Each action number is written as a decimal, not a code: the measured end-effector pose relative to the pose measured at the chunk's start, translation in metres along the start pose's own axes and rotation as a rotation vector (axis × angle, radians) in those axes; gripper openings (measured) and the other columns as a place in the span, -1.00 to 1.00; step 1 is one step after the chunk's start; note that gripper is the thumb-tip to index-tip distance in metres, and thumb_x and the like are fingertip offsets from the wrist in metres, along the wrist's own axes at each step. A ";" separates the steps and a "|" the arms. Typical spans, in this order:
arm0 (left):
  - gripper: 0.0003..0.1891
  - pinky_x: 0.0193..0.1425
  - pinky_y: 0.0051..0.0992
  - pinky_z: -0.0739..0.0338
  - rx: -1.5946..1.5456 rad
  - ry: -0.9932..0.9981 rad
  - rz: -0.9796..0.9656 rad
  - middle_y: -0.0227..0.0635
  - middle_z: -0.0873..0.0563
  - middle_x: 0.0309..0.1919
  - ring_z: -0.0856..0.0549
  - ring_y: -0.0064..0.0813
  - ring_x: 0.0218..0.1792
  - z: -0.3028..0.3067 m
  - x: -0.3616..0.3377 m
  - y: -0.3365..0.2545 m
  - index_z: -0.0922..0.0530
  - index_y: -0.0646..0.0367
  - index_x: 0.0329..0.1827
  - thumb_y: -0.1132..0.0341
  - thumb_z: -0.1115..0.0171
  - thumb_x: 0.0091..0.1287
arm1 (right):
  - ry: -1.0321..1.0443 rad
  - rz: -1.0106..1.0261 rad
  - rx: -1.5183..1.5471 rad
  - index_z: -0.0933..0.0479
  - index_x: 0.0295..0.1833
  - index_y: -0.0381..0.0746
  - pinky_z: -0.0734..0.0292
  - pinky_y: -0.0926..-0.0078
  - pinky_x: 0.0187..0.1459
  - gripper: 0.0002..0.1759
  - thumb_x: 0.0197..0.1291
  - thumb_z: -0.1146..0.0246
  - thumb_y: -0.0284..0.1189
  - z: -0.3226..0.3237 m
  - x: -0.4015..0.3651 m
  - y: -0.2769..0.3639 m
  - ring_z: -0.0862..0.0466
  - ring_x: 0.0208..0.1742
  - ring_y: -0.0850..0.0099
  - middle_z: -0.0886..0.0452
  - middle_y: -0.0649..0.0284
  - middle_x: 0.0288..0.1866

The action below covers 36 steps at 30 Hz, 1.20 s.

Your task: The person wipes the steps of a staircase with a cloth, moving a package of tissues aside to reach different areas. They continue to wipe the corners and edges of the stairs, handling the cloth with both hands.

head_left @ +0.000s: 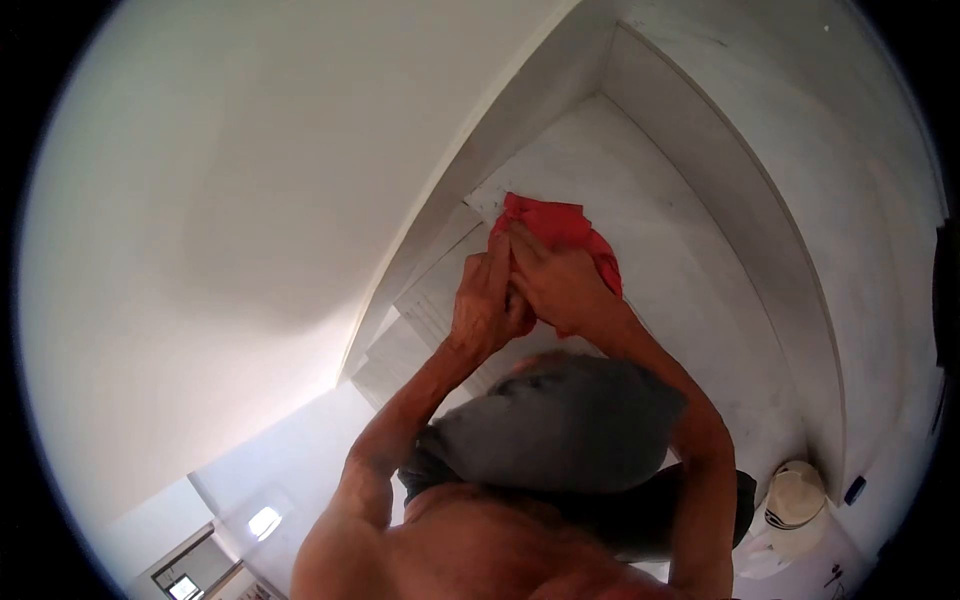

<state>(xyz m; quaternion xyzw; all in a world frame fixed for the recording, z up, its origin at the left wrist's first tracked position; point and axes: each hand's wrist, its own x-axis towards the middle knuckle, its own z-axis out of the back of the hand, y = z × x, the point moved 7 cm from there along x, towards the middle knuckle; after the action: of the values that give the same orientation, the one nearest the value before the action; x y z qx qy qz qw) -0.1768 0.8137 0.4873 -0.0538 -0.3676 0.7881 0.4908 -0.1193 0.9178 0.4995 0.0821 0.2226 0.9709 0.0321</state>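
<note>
A red cloth point(558, 222) lies bunched on the pale floor, close to where the landing meets the stair edge. My left hand point(485, 305) grips its near left side, fingers pointing forward and pressed together. Right beside it, my right hand point(560, 284) bears down on the same cloth with its fingers bunched. Both hands touch each other over the cloth, and parts of the fingertips are hidden in its folds. Below them is my bent knee in grey trousers point(560, 420).
Pale steps point(425, 310) drop away to the left of the cloth. A large white wall surface point(250, 180) fills the left, and a low skirting point(720, 150) curves along the right. At the lower right stands a cream bucket-like container point(797, 488), with a small dark blue object point(855, 490) nearby.
</note>
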 end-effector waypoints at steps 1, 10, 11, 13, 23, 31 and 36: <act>-0.19 0.04 -0.06 -0.59 0.021 -0.009 0.033 0.10 -0.71 -0.06 -0.61 0.12 -0.05 0.000 0.006 0.008 -0.27 0.40 0.62 0.58 -0.21 0.20 | -0.006 -0.045 0.032 -0.62 0.23 -0.39 -0.75 0.27 -0.26 -0.54 0.26 -0.33 -0.39 -0.001 0.011 -0.004 -0.79 -0.01 0.12 -0.59 -0.14 0.36; -0.20 -0.02 -0.04 -0.60 -0.035 0.034 0.044 0.10 -0.73 -0.04 -0.63 0.13 -0.12 0.004 -0.001 0.010 -0.30 0.42 0.61 0.59 -0.18 0.19 | 0.023 0.083 -0.109 -0.56 0.33 -0.36 -0.74 0.28 -0.26 -0.49 0.30 -0.31 -0.39 -0.008 0.005 0.010 -0.79 -0.02 0.10 -0.52 -0.14 0.48; -0.21 -0.03 -0.03 -0.59 -0.078 0.029 0.030 0.09 -0.73 -0.05 -0.62 0.12 -0.12 0.003 -0.005 0.003 -0.31 0.42 0.60 0.60 -0.17 0.19 | 0.004 0.110 -0.115 -0.55 0.33 -0.36 -0.74 0.27 -0.26 -0.48 0.30 -0.30 -0.39 -0.002 -0.002 0.014 -0.79 -0.02 0.09 -0.52 -0.13 0.48; -0.21 -0.03 -0.05 -0.60 0.003 -0.003 0.048 0.08 -0.73 -0.05 -0.63 0.10 -0.11 0.008 0.003 0.011 -0.32 0.42 0.60 0.60 -0.19 0.18 | 0.002 0.049 -0.060 -0.56 0.29 -0.42 -0.76 0.25 -0.28 -0.50 0.30 -0.31 -0.39 -0.011 0.014 0.007 -0.82 -0.14 0.09 -0.55 -0.19 0.43; -0.19 0.01 -0.06 -0.63 -0.040 0.088 0.057 0.12 -0.71 -0.11 -0.64 0.13 -0.09 0.001 -0.009 -0.003 -0.30 0.39 0.60 0.58 -0.24 0.18 | -0.048 0.078 -0.022 -0.54 0.29 -0.43 -0.78 0.24 -0.26 -0.52 0.46 -0.26 -0.28 -0.013 -0.013 0.004 -0.83 -0.19 0.09 -0.59 -0.18 0.39; -0.22 0.01 0.00 -0.60 -0.008 0.085 0.114 0.14 -0.71 -0.06 -0.63 0.16 -0.10 0.008 0.012 0.015 -0.31 0.36 0.61 0.55 -0.20 0.22 | 0.006 0.134 -0.126 -0.51 0.30 -0.44 -0.73 0.25 -0.28 -0.53 0.49 -0.25 -0.29 -0.009 0.007 0.005 -0.81 -0.12 0.09 -0.62 -0.12 0.33; -0.24 -0.01 -0.02 -0.60 0.020 -0.066 0.025 0.16 -0.71 -0.05 -0.63 0.15 -0.10 0.003 0.001 0.015 -0.31 0.36 0.61 0.56 -0.17 0.24 | -0.048 0.017 0.033 -0.46 0.31 -0.46 -0.68 0.21 -0.37 -0.48 0.44 -0.29 -0.29 -0.006 0.006 0.005 -0.79 -0.30 0.05 -0.68 -0.11 0.18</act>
<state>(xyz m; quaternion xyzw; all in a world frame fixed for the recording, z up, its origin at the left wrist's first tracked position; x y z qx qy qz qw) -0.1893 0.8092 0.4800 -0.0276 -0.3750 0.7992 0.4689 -0.1264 0.9112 0.4978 0.1078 0.2371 0.9651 0.0280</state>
